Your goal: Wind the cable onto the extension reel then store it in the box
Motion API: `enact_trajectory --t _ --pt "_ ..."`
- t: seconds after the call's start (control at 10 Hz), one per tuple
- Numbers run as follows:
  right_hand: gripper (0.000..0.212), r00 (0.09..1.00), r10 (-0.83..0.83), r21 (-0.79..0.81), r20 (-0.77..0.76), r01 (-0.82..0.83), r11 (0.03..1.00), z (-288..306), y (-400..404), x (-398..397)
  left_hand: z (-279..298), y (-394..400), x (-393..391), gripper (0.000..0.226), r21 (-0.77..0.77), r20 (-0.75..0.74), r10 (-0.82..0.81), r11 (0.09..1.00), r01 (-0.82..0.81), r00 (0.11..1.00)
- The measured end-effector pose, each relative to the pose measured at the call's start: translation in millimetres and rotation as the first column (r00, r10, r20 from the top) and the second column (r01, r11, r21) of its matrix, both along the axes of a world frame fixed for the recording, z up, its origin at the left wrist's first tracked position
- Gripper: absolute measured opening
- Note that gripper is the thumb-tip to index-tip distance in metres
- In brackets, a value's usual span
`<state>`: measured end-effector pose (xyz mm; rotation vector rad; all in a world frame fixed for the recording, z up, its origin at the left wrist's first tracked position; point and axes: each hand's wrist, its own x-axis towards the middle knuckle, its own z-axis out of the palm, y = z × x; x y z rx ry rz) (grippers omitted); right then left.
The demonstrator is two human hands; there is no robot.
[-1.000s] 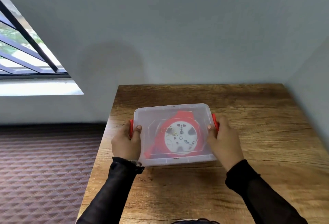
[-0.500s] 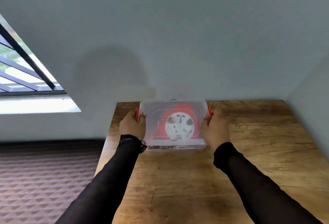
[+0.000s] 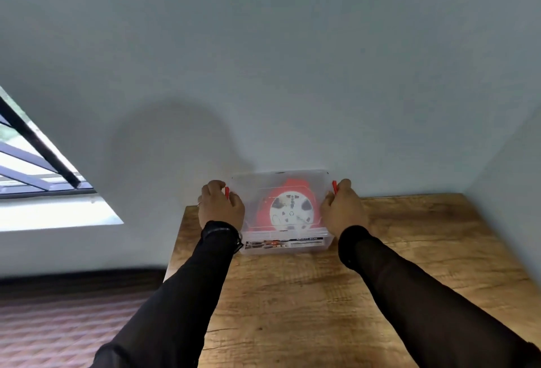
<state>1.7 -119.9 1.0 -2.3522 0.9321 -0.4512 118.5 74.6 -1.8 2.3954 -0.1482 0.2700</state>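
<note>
Box (image 3: 285,246) w/ "MULTI-BOX" label gripped by both hands, reel (image 3: 288,211) inside.

A red reel (image 3: 265,215) with a white face is seen inside a clear box (image 3: 319,246); black sleeves (image 3: 187,288), brown wood-grain table (image 3: 307,309), grey wall (image 3: 263,60).

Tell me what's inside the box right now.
Through the box's clear lid the red reel shows, lying flat with its white face up. The wound cable and plug can't be made out; both hands cover the box's ends.
</note>
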Motion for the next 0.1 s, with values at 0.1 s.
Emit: enact_trajectory --t 0.1 --pt "0.04 0.99 0.002 -0.304 -0.143 -0.046 0.951 4.1 -1.5 -1.4 8.2 -1.7 -7.6 0.037 0.22 0.135 -0.107 0.973 0.075 0.985"
